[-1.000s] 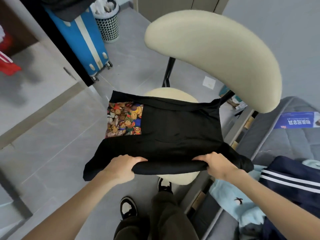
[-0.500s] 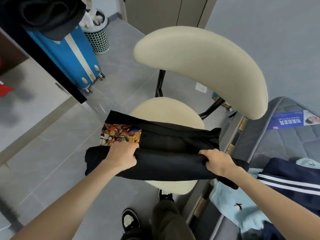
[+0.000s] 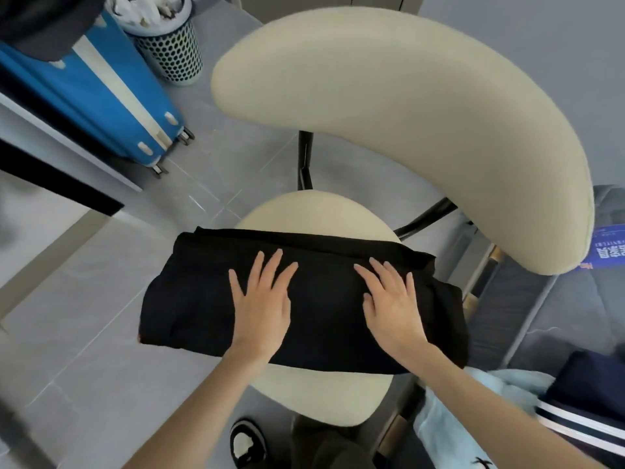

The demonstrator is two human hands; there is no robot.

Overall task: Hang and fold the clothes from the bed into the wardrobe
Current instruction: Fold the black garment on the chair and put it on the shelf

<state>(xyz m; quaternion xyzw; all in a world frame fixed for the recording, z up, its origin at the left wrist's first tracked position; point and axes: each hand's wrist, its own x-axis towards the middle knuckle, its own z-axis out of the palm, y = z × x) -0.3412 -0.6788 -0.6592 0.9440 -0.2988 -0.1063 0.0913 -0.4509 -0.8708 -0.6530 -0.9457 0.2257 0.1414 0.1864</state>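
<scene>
Grey tiled floor (image 3: 84,384), cream padded chair (image 3: 389,106) at centre, folded black garment (image 3: 324,309) across its round seat, left hand (image 3: 262,301) and right hand (image 3: 392,302) pressing flat on it, fingers straight, blue suitcase (image 3: 101,93) upper left.

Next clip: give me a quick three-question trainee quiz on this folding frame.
1. True or false: the left hand and right hand grip the black garment by its edge.
2. The garment lies on: A the floor, B the chair seat, C the bed.
3. Fill in: the suitcase beside the bin is ___.
Key: 1 false, both lie flat on it; 2 B; 3 blue.
</scene>
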